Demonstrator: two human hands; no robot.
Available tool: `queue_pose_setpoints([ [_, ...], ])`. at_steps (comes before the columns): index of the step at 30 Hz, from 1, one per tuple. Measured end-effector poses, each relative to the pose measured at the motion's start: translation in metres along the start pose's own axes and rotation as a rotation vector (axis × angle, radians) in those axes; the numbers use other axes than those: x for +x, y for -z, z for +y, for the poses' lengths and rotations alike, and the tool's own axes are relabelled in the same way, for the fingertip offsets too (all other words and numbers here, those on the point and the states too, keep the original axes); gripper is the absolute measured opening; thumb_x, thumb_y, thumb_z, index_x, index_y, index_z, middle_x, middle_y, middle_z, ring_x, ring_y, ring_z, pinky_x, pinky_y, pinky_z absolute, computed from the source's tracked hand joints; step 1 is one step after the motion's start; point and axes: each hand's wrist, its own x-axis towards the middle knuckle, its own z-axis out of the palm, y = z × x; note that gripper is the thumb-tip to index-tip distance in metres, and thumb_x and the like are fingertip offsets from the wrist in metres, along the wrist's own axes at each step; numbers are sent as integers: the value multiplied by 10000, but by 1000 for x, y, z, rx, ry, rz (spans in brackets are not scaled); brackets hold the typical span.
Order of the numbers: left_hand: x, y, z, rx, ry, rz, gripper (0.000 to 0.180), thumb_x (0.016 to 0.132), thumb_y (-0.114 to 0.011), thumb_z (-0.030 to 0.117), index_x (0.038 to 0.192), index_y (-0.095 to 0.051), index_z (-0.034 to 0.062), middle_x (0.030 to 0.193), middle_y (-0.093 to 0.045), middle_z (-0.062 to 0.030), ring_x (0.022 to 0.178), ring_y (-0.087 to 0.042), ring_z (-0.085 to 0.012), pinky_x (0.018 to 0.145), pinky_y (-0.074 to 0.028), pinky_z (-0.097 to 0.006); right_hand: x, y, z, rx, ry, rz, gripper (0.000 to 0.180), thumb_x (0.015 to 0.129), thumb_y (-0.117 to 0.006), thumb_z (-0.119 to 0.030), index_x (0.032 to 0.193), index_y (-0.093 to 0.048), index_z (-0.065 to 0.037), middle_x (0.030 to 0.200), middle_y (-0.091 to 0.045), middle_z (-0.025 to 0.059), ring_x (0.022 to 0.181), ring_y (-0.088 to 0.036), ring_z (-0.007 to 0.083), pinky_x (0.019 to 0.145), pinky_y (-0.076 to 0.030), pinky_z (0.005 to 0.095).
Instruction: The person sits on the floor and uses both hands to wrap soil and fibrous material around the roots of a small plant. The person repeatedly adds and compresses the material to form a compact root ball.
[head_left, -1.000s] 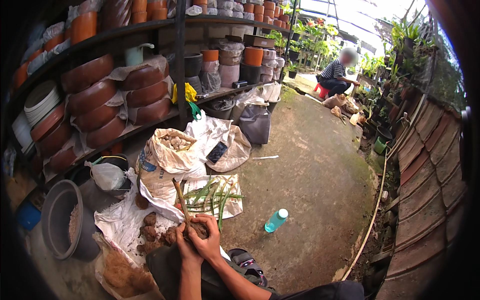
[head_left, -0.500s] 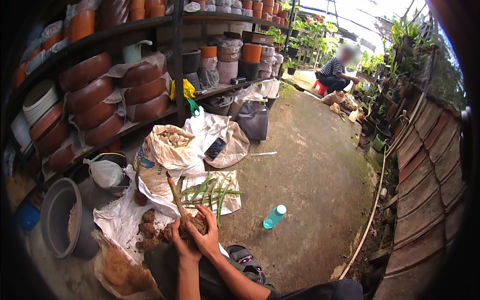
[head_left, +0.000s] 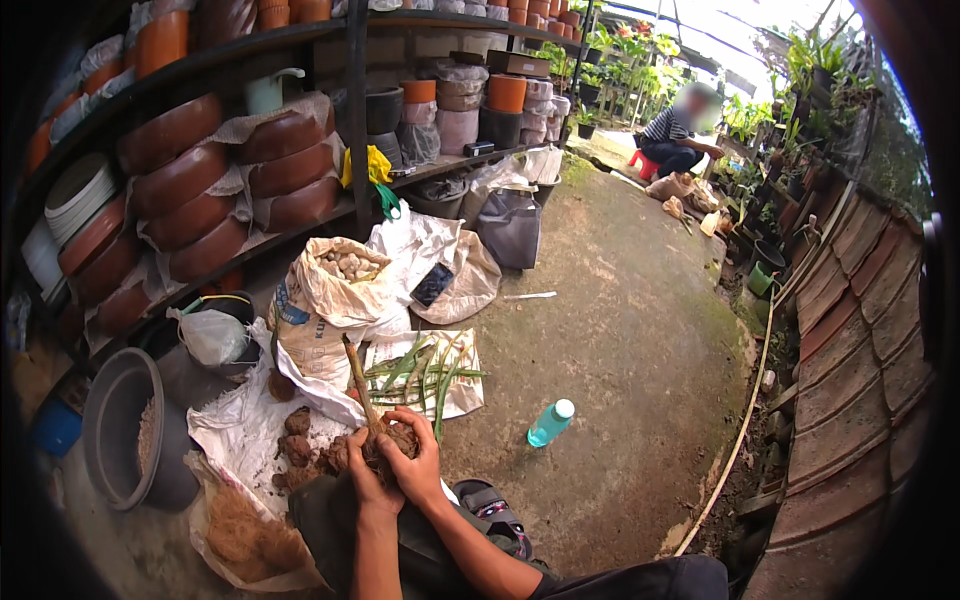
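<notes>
Both my hands are wrapped around the brown, clumpy root ball [head_left: 402, 437] of a plant with a bare, thick stem [head_left: 359, 378] that points up and slightly left. My left hand [head_left: 371, 482] cups it from the left and below. On the other side, my right hand [head_left: 418, 468] curls its fingers over the top, thumb close to the stem base. Dark brown lumps [head_left: 297, 450] lie beside my left hand on a white sack [head_left: 235, 425]. Just beyond my hands, long green cut leaves [head_left: 425, 375] rest on a flattened sack [head_left: 463, 400].
An open sack of pale chunks [head_left: 345, 270] stands ahead, with a phone [head_left: 432, 285] beside it. At left are a grey tub [head_left: 125, 430] and shelves of brown pots [head_left: 185, 170]. A teal bottle [head_left: 550, 424] stands on the concrete at right. Another person [head_left: 672, 140] sits farther off.
The stem's top has tipped a little to the right and up, and my right hand has shifted slightly over the root ball. Both hands keep their hold.
</notes>
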Motion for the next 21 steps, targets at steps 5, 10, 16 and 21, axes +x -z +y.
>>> queue_pose_setpoints([
  [5,-10,-23,3,36,0,-7,372,918,-524,377,1110,-589,65,1009,-631,-63,925,-629,-199,842,-525,-354,0,0,3,26,-29,2,332,820,-703,-172,1108,-641,-20,1237,-566,173,1205,-524,285,1045,-381,379],
  [10,-12,-25,5,71,25,14,360,917,-528,349,1113,-586,52,1021,-628,-80,918,-632,-216,832,-528,-348,-3,-3,2,145,-54,27,273,829,-699,-130,1066,-633,-12,1215,-573,156,1177,-542,266,1033,-393,367],
  [16,-9,-15,5,65,13,-21,340,908,-529,327,1091,-585,46,996,-630,-79,882,-637,-214,797,-533,-344,-3,-1,0,140,21,1,255,822,-710,-104,1043,-627,-10,1172,-579,150,1156,-548,270,1010,-411,372],
  [21,-8,-13,4,33,26,1,336,909,-527,333,1088,-587,55,994,-635,-76,876,-639,-213,790,-538,-350,-2,-1,1,106,21,-20,267,839,-683,-103,1075,-618,3,1145,-617,137,1112,-580,218,997,-426,340],
])
